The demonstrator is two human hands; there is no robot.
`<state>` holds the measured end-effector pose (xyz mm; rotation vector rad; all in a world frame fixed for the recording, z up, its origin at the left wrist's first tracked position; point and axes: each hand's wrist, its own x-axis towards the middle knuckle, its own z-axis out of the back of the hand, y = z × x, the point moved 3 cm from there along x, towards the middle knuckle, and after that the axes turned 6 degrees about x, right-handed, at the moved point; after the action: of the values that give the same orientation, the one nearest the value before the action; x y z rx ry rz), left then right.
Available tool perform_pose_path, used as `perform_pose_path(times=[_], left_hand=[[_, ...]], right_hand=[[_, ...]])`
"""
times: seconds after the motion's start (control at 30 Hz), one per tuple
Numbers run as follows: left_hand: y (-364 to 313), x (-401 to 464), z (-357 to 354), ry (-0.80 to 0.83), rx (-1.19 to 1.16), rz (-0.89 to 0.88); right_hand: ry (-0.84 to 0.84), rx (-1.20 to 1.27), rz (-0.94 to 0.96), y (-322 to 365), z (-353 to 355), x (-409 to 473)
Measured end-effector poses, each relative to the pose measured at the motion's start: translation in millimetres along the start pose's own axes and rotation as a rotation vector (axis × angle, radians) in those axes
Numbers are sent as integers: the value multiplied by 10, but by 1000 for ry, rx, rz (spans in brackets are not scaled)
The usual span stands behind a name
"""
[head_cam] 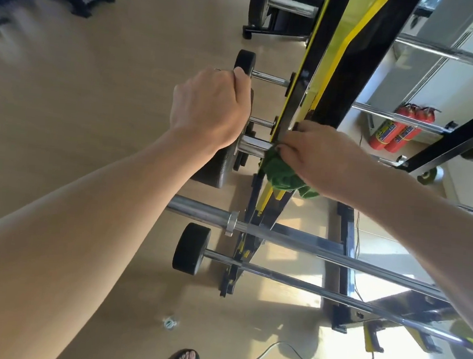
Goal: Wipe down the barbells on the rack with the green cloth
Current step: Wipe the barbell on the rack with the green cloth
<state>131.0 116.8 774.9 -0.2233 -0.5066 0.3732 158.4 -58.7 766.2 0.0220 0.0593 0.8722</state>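
The rack (321,80), black and yellow steel, carries several barbells on its pegs; judged rigid and immovable. The barbell (254,146) under attention is heavy, its chrome likely slippery; best steadied at the end plate. The left hand (210,108) curls over that plate, apparently gripping. The right hand (320,155) clutches the green cloth (283,174), soft and light, against the bar beside the upright.

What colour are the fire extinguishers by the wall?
Red, with yellow and blue labels; the fire extinguishers show in the head view.
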Motion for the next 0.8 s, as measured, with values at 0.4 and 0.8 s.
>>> perform_pose_path(times=[0.4,0.8], left_hand=[[-2,20,-57,-14,-2,-5],[-24,10,-52,-30,8,3]], right_hand=[[-151,227,8,313,-171,298],[-167,102,61,409,-322,67]])
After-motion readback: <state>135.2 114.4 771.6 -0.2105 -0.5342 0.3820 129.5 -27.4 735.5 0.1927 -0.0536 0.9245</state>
